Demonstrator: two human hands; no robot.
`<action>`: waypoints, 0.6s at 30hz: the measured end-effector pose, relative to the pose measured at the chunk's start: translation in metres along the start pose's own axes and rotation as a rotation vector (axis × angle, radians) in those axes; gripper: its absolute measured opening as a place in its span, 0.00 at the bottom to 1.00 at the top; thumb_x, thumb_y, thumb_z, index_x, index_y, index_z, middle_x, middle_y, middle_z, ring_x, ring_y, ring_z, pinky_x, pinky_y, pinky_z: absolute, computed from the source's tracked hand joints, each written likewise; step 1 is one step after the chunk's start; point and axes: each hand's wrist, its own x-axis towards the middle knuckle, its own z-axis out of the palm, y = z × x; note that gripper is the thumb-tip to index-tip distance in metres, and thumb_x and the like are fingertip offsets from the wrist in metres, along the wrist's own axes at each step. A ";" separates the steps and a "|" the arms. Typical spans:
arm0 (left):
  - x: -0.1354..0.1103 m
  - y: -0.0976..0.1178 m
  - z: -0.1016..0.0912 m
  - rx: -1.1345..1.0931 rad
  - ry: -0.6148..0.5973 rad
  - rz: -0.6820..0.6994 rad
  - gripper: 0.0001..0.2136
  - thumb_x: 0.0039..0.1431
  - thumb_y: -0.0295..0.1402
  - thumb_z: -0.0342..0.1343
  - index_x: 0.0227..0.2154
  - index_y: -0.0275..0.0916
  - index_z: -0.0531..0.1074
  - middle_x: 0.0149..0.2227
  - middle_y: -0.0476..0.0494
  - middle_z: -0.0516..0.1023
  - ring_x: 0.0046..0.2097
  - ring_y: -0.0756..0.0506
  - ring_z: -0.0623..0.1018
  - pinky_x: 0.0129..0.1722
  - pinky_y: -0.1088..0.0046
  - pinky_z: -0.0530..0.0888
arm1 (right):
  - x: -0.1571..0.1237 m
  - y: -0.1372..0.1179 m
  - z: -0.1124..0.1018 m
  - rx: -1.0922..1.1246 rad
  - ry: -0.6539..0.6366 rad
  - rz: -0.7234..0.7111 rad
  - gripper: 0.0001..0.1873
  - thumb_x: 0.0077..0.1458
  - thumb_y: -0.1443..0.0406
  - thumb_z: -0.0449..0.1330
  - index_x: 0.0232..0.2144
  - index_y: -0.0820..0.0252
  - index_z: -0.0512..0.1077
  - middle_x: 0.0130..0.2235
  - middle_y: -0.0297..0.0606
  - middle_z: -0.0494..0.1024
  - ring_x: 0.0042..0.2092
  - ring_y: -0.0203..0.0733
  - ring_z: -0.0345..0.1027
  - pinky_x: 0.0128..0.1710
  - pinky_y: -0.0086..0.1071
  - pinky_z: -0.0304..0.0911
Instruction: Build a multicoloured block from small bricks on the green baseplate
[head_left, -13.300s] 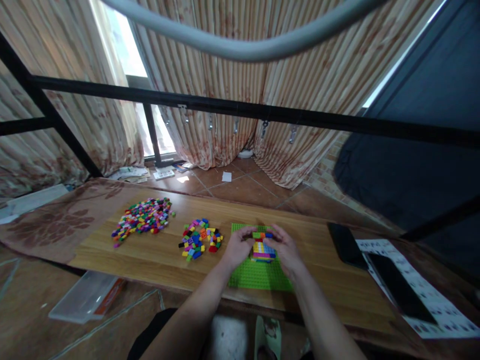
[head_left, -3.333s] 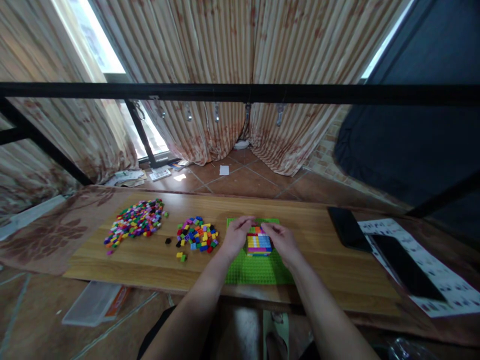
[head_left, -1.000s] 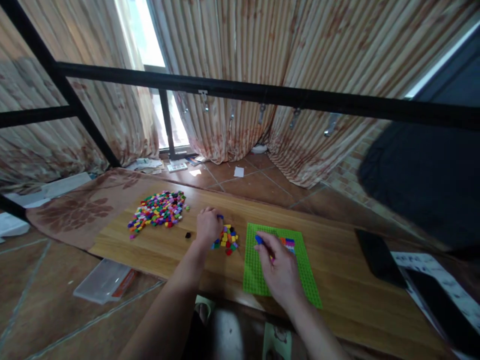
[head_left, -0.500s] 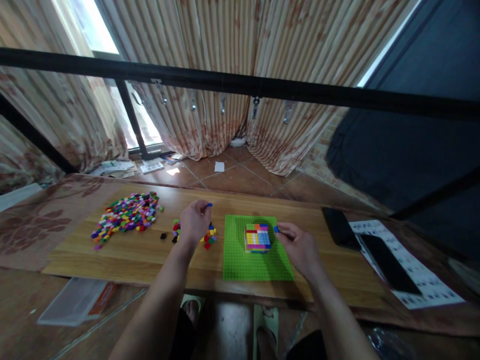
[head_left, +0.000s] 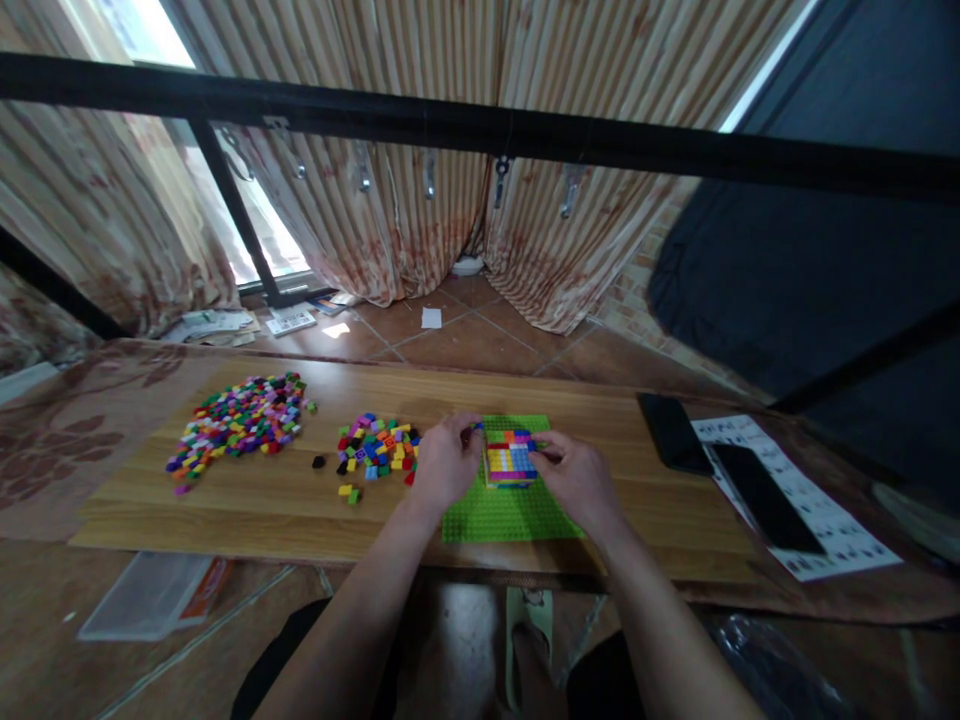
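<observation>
A green baseplate (head_left: 495,515) lies on the wooden board (head_left: 247,500). On it stands a small block built of coloured bricks (head_left: 510,460). My left hand (head_left: 445,462) is at the block's left side, fingers pinched on a small blue brick. My right hand (head_left: 576,478) is at the block's right side, fingertips closed against it. A small heap of mixed bricks (head_left: 375,450) lies just left of my left hand. A larger heap (head_left: 240,418) lies further left.
Two dark phones (head_left: 670,432) and a printed sheet (head_left: 814,510) lie at the right end. One black brick (head_left: 319,462) lies loose. A black metal bar (head_left: 480,125) crosses above. A clear plastic box (head_left: 142,597) sits on the floor below.
My left hand came from the small heap to the block, carrying a blue brick. My right hand moved in to the block's right side.
</observation>
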 end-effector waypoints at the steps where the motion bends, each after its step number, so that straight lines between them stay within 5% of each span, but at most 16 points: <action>1: 0.000 0.001 0.001 0.001 -0.010 -0.004 0.12 0.58 0.29 0.50 0.42 0.40 0.77 0.36 0.45 0.81 0.36 0.47 0.78 0.37 0.74 0.72 | 0.000 0.000 0.000 0.009 0.003 -0.001 0.13 0.52 0.64 0.59 0.40 0.57 0.77 0.34 0.39 0.82 0.36 0.45 0.77 0.40 0.37 0.68; 18: -0.002 0.013 0.011 -0.073 -0.058 -0.025 0.11 0.56 0.31 0.56 0.42 0.38 0.76 0.36 0.43 0.81 0.37 0.47 0.79 0.39 0.73 0.74 | 0.005 0.007 0.000 0.105 0.044 -0.037 0.15 0.55 0.59 0.55 0.35 0.57 0.79 0.34 0.41 0.83 0.35 0.45 0.75 0.38 0.37 0.67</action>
